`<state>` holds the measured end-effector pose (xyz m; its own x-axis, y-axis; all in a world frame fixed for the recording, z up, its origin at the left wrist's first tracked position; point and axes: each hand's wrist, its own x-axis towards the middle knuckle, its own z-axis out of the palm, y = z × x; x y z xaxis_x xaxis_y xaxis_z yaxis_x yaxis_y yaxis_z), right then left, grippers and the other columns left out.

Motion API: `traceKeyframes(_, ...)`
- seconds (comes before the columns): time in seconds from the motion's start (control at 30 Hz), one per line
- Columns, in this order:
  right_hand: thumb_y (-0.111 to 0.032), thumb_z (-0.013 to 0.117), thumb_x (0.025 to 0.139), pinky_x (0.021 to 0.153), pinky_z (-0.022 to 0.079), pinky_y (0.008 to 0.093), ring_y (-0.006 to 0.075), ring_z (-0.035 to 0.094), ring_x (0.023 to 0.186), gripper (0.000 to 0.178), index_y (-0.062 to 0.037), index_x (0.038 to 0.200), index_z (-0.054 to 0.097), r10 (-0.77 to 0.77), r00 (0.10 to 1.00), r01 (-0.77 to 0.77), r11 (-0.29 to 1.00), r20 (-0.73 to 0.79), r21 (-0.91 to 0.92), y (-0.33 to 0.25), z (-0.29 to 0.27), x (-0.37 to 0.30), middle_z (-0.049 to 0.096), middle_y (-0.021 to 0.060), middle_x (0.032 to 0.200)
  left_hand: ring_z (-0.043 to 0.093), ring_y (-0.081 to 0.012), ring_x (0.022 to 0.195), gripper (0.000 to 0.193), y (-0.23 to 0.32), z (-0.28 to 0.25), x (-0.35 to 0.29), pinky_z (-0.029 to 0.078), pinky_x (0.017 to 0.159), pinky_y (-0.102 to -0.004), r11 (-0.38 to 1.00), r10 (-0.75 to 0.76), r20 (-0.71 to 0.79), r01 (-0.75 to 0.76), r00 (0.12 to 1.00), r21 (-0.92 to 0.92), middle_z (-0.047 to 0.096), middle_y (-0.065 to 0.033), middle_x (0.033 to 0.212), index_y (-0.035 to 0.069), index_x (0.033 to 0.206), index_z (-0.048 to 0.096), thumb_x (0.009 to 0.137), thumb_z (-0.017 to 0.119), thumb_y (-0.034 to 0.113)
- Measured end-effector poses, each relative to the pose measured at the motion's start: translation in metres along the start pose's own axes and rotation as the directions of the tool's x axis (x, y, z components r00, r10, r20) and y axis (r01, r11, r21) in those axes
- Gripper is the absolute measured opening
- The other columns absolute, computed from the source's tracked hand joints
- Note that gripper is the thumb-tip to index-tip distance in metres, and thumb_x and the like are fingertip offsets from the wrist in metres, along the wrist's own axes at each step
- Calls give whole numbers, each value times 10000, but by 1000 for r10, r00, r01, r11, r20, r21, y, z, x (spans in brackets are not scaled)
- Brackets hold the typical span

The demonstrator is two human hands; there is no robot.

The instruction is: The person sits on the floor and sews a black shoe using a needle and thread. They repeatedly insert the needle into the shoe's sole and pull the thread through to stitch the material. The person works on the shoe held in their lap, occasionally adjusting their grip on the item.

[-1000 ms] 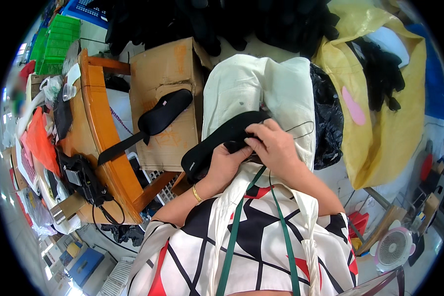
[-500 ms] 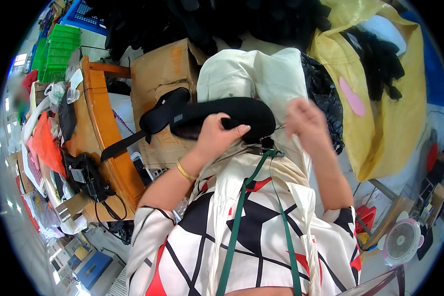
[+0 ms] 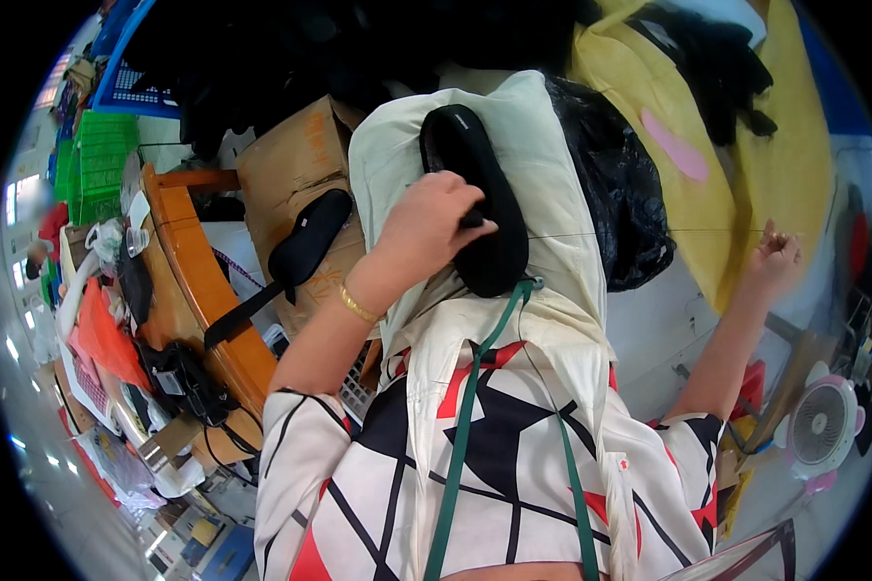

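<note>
A black cloth shoe (image 3: 499,198) lies over the pale cloth across my lap, its toe end nearer me. My left hand (image 3: 428,221) grips it from the left side, thumb and fingers closed over the edge of its opening. From the shoe a thin dark thread (image 3: 639,232) runs taut to the right. Far out at the right, my right hand (image 3: 775,263) has its fingers pinched on the thread's other end. Whether a needle is there too is too small to make out. A second black shoe-shaped piece (image 3: 310,237) with a long strap rests at the left.
Left of my lap stand a cardboard box (image 3: 295,155) and a wooden chair (image 3: 179,232). A black plastic bag (image 3: 610,184) and a yellow sack (image 3: 639,107) with a pink insole (image 3: 673,145) are at the right. A white fan (image 3: 824,421) stands lower right; dark items pile up ahead.
My right hand has swung far out to the right, drawing the thread out straight. The shoe has turned from lying crosswise to pointing lengthwise, still in my left hand.
</note>
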<state>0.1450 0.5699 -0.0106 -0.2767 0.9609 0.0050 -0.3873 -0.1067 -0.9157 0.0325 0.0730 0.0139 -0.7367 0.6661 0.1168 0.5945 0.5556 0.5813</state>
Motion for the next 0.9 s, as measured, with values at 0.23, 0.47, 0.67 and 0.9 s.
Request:
traceKeyframes(0.23,-69,570,992,773,531,279,124,553,686,66,-43,943,536,-207,976,218,923,70,-316,12,-41,28,589,57,781,636,-308,723,363,6,15,-30,497,614,-376,922,-343,178,366,923,-124,650,-132,822,58,985,579,894,730,375)
traceKeyframes(0.47,-77,582,991,772,526,268,135,617,769,73,-6,1006,589,-364,925,352,709,110,-611,-18,-63,58,639,67,814,604,-229,790,425,-4,36,-51,504,755,-329,774,-356,47,323,933,-545,627,-109,858,33,1115,526,845,795,221)
traceKeyframes(0.67,-123,594,1006,717,557,292,139,635,711,136,-11,1068,638,142,888,73,896,438,-439,40,12,-73,652,46,837,611,-175,732,262,7,38,-68,508,692,-277,663,-557,-11,437,830,-608,650,-68,849,27,1017,611,870,771,172)
traceKeyframes(0.9,-103,641,961,552,417,204,18,490,613,86,-84,1041,667,753,150,-148,658,640,-739,26,92,-268,541,-62,710,632,-110,631,149,8,38,-72,531,537,-225,-335,-608,493,362,622,-870,698,-75,846,29,1004,650,973,655,175)
